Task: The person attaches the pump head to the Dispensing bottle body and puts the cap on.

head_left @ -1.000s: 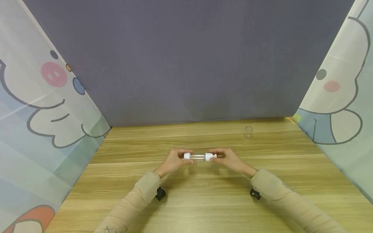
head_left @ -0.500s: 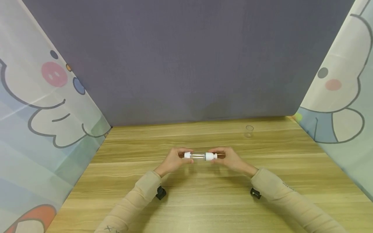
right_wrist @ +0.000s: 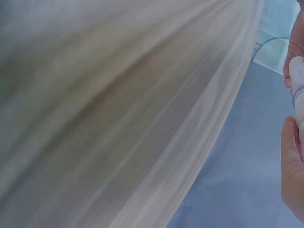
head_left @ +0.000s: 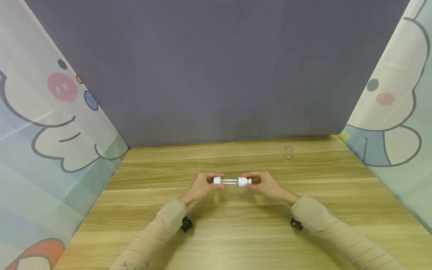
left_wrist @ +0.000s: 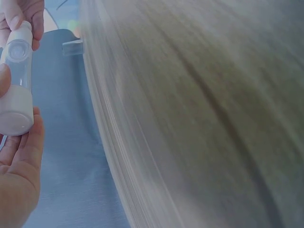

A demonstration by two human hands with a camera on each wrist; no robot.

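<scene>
A small clear bottle (head_left: 229,182) with a white base and a white stepped top lies level between both hands, above the table. My left hand (head_left: 200,184) pinches the white base (left_wrist: 16,111) between thumb and fingers. At the other end, my right hand (head_left: 266,183) pinches the white top (head_left: 242,181), whose narrow tip points right. In the left wrist view the clear barrel shows between the two white ends. The right wrist view catches only part of the bottle at its edge. Farther back on the right stands a clear open-rimmed cap or little cup (head_left: 288,153).
The wood-grain table (head_left: 236,240) extends beneath both forearms. A dark grey panel (head_left: 216,75) rises behind it, and printed cartoon curtains (head_left: 27,180) flank both sides. Dark wrist devices (head_left: 186,224) show below the sleeves.
</scene>
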